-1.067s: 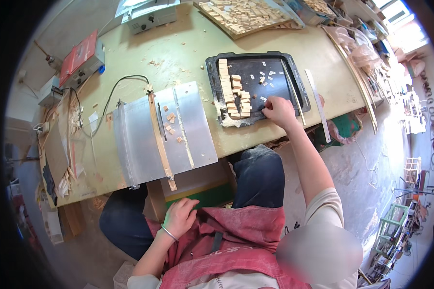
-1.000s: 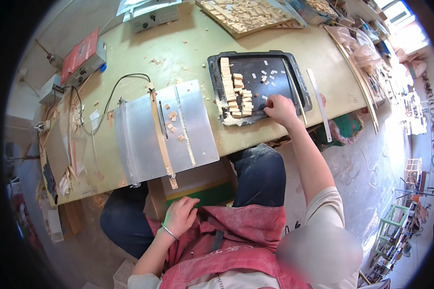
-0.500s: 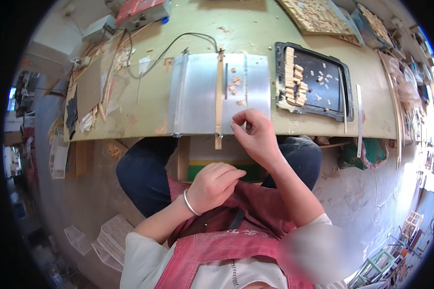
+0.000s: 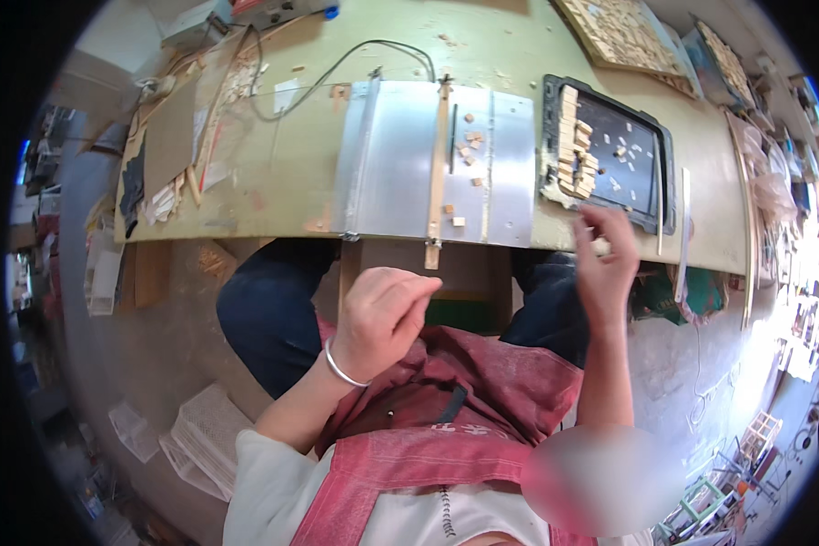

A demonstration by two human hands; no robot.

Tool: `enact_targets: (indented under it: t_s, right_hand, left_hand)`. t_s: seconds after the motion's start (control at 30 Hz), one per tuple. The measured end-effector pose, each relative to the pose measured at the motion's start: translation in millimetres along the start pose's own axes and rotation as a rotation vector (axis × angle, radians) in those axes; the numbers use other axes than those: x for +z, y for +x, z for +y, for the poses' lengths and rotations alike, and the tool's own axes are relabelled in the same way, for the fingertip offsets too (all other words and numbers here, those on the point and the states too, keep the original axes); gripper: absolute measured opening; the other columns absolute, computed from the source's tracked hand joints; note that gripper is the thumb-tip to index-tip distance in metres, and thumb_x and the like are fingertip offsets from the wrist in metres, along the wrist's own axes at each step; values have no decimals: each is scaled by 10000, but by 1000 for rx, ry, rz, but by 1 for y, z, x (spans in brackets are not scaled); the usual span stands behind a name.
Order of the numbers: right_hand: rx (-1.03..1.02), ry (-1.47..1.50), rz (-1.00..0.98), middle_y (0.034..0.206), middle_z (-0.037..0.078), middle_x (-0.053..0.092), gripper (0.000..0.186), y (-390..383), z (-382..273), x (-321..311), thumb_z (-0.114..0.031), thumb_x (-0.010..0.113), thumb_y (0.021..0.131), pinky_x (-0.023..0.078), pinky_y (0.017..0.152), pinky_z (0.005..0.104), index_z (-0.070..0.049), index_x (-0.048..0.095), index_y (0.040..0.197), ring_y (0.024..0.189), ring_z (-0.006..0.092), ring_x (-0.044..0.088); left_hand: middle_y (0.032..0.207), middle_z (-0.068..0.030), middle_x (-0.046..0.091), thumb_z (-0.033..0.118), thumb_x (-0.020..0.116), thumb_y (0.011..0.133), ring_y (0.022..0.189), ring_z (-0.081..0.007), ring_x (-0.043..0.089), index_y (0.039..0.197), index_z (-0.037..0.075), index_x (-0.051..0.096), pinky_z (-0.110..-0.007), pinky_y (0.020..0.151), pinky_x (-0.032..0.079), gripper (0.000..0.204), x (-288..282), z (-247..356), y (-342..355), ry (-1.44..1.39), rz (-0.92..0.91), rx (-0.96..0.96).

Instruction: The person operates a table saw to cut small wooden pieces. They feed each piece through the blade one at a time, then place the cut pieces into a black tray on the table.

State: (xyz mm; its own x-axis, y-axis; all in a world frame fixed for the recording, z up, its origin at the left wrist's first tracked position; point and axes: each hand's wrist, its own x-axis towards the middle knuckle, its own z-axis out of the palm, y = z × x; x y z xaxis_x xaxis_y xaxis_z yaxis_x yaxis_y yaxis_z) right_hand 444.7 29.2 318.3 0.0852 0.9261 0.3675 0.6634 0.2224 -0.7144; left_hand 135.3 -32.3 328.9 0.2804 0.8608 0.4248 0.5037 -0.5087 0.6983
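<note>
My left hand (image 4: 387, 318), with a bangle at its wrist, is held above my lap. Its fingers are pressed together in a pinch, and what they hold, if anything, is hidden. At the near edge of a black tray (image 4: 650, 173), my right hand (image 4: 607, 264) has curled fingers with a gap between thumb and forefinger; no held thing can be made out. Stacked wooden blocks (image 4: 569, 136) line the tray's left side. On a metal plate (image 4: 391, 164) lie a wooden strip (image 4: 439, 164), a thin dark rod (image 4: 454, 136) and several small wood pieces (image 4: 459, 221).
A dark cable (image 4: 314, 86) loops over the green table (image 4: 282, 182). Cardboard (image 4: 170, 136) and wood scraps lie to the left. A board of wood blocks (image 4: 623, 36) stands at the back right. A ruler (image 4: 683, 227) overhangs the front edge. An open drawer (image 4: 478, 273) is below.
My right hand has moved right, from the metal plate to the tray's near edge, uncovering two small wood pieces. My left hand has risen slightly, still pinched. The whole view has shifted a little.
</note>
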Motion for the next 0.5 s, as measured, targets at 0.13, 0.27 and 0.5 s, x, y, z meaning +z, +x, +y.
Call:
enact_targets:
  t_s: [0.13,0.27,0.5]
  right_hand:
    - [231,-132,111,952,105,712,153,21,104,-62,-47,734,978,528,787,321,34,760,1105,846,180,654]
    - [340,-314,76,939,134,774,176,34,206,-93,-115,738,945,580,810,370,2,785,1068,847,250,737]
    - [366,-510,-225,957,129,803,214,53,229,-62,-250,751,856,578,860,448,-68,809,952,921,335,767]
  left_hand:
    - [1028,-124,735,-77,755,859,954,-323,696,1104,29,749,-428,868,546,267,1,-2,13,149,32,-54]
    - [1129,-134,701,-11,739,884,1038,-327,656,1146,42,735,-431,950,502,267,7,-6,33,257,-10,-143]
    - [1211,-123,651,64,790,859,1150,-332,618,1138,62,695,-446,1025,444,294,23,-8,40,348,-51,-211]
